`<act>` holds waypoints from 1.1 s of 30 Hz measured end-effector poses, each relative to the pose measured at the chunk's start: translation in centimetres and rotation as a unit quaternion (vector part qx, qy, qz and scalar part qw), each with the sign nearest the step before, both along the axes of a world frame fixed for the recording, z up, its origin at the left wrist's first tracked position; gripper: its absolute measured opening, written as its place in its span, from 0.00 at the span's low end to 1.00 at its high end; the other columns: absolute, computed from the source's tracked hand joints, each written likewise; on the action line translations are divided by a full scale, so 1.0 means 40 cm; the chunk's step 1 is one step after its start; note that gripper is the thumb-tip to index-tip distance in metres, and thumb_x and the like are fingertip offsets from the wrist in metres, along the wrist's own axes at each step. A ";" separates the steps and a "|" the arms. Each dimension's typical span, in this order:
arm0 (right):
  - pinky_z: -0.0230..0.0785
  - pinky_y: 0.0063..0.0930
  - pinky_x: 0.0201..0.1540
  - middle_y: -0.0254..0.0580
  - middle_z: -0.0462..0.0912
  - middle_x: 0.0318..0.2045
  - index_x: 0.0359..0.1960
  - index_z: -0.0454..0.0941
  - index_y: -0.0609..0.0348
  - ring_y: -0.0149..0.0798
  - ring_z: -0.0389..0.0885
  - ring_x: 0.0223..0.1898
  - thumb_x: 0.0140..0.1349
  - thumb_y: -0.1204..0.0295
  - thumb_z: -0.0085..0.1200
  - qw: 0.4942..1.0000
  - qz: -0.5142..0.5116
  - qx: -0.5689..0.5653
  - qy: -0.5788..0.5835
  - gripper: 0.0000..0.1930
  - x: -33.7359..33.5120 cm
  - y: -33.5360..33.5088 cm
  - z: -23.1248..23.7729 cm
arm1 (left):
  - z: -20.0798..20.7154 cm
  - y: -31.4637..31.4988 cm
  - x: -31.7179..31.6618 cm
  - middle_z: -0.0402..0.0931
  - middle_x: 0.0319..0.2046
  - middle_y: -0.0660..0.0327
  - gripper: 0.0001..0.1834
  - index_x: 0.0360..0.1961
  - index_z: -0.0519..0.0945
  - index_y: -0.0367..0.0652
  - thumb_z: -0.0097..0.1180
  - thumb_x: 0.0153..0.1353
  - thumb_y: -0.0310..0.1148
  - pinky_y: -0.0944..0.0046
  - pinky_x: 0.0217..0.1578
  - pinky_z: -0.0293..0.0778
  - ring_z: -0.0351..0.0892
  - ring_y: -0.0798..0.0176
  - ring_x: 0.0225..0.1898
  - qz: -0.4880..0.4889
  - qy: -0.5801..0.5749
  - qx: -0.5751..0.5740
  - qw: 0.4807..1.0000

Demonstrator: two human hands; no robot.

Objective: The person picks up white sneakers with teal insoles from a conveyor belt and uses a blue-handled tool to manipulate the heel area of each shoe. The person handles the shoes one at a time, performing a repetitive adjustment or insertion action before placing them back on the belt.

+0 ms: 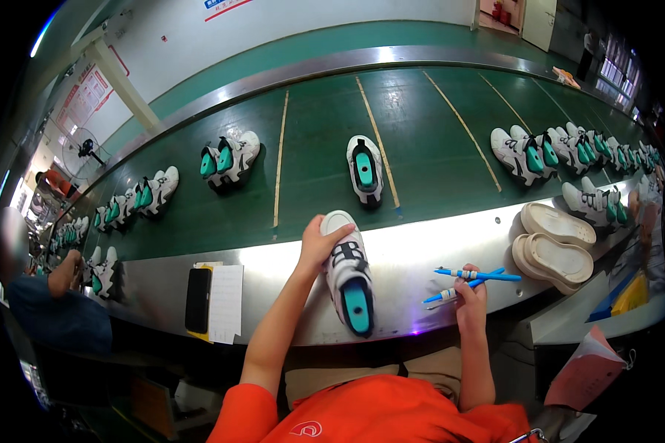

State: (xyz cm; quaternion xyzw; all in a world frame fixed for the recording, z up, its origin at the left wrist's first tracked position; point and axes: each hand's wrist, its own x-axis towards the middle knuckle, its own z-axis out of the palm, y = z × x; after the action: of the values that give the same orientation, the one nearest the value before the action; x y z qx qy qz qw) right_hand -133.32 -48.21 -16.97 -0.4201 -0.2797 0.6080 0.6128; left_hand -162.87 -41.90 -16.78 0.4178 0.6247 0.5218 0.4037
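Note:
My left hand (pixel 318 244) is closed over the toe of a white and black sneaker (pixel 344 267) with a teal insert in its opening. The shoe rests on the steel edge of the line, its heel toward me. In my right hand (pixel 471 301) are blue pens (pixel 499 276) with white bands, crossing each other between the fingers, tips pointing left. Beyond the held shoe, a matching single sneaker (pixel 365 171) stands on the green belt.
The green conveyor belt (pixel 318 148) carries more sneaker pairs (pixel 230 159) on both sides. A black phone (pixel 198 301) and white paper (pixel 226 303) lie at left. Cream clogs (pixel 558 260) sit at right, near a pink booklet (pixel 588 371). Another person's arm (pixel 65 277) is at far left.

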 end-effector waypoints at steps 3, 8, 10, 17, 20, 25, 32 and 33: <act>0.58 0.10 0.28 0.29 0.66 0.31 0.45 0.64 0.54 0.20 0.65 0.30 0.53 0.83 0.46 1.000 -0.010 0.017 -0.006 0.17 0.003 -0.022 0.014 | 0.098 -0.078 0.049 0.76 0.29 0.60 0.23 0.34 0.72 0.36 0.70 0.40 0.35 0.68 0.36 0.73 0.75 0.68 0.32 -0.014 0.044 0.151 0.987; 0.59 0.11 0.27 0.32 0.62 0.32 0.42 0.61 0.53 0.21 0.62 0.26 0.50 0.81 0.48 0.973 -0.091 0.206 -0.053 0.18 -0.055 -0.065 0.120 | 0.208 -0.280 0.137 0.79 0.33 0.56 0.24 0.34 0.71 0.38 0.71 0.35 0.27 0.67 0.38 0.75 0.79 0.65 0.36 -0.081 0.102 0.321 0.938; 0.58 0.11 0.22 0.34 0.58 0.33 0.38 0.58 0.53 0.22 0.60 0.22 0.48 0.78 0.50 0.953 -0.124 0.269 -0.068 0.17 -0.097 -0.095 0.187 | 0.216 -0.304 0.137 0.80 0.31 0.54 0.26 0.37 0.74 0.36 0.72 0.33 0.28 0.67 0.37 0.77 0.81 0.62 0.34 -0.086 0.186 0.359 0.911; 0.69 0.16 0.20 0.36 0.62 0.28 0.31 0.63 0.53 0.32 0.70 0.24 0.37 0.81 0.67 0.797 -0.098 0.595 -0.043 0.24 -0.159 -0.126 0.188 | 0.214 -0.310 0.131 0.80 0.32 0.53 0.27 0.37 0.76 0.35 0.73 0.32 0.28 0.67 0.35 0.77 0.81 0.61 0.33 -0.068 0.187 0.328 0.924; 0.77 0.20 0.23 0.35 0.62 0.31 0.33 0.66 0.51 0.31 0.73 0.25 0.39 0.85 0.65 0.731 -0.050 0.679 -0.052 0.23 -0.202 -0.111 0.199 | 0.205 -0.308 0.121 0.80 0.32 0.53 0.27 0.37 0.76 0.35 0.74 0.31 0.28 0.67 0.35 0.77 0.81 0.61 0.33 -0.083 0.169 0.330 0.925; 0.80 0.19 0.25 0.36 0.63 0.30 0.32 0.67 0.53 0.30 0.72 0.24 0.42 0.85 0.63 0.701 -0.078 0.704 -0.081 0.19 -0.221 -0.111 0.196 | 0.209 -0.310 0.117 0.80 0.32 0.53 0.27 0.36 0.77 0.35 0.74 0.31 0.28 0.68 0.34 0.77 0.81 0.61 0.33 -0.083 0.168 0.331 0.925; 0.80 0.21 0.24 0.38 0.63 0.29 0.32 0.68 0.55 0.31 0.73 0.23 0.40 0.85 0.64 0.704 -0.062 0.702 -0.086 0.20 -0.221 -0.100 0.227 | 0.210 -0.312 0.109 0.80 0.31 0.54 0.27 0.36 0.77 0.36 0.74 0.31 0.29 0.68 0.33 0.77 0.82 0.61 0.32 -0.092 0.189 0.334 0.919; 0.80 0.21 0.24 0.38 0.63 0.29 0.32 0.68 0.55 0.32 0.73 0.23 0.39 0.85 0.64 0.711 -0.064 0.695 -0.087 0.20 -0.222 -0.101 0.233 | 0.211 -0.311 0.110 0.80 0.31 0.54 0.27 0.36 0.77 0.36 0.74 0.31 0.29 0.69 0.33 0.77 0.82 0.61 0.32 -0.093 0.196 0.338 0.916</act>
State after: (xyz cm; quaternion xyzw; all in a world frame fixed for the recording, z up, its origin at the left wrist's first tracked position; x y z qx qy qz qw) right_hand -142.19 -52.27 -7.66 0.0566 -0.6479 0.1622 0.7421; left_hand -158.49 -54.34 -8.36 0.6793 0.4360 0.5697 0.1550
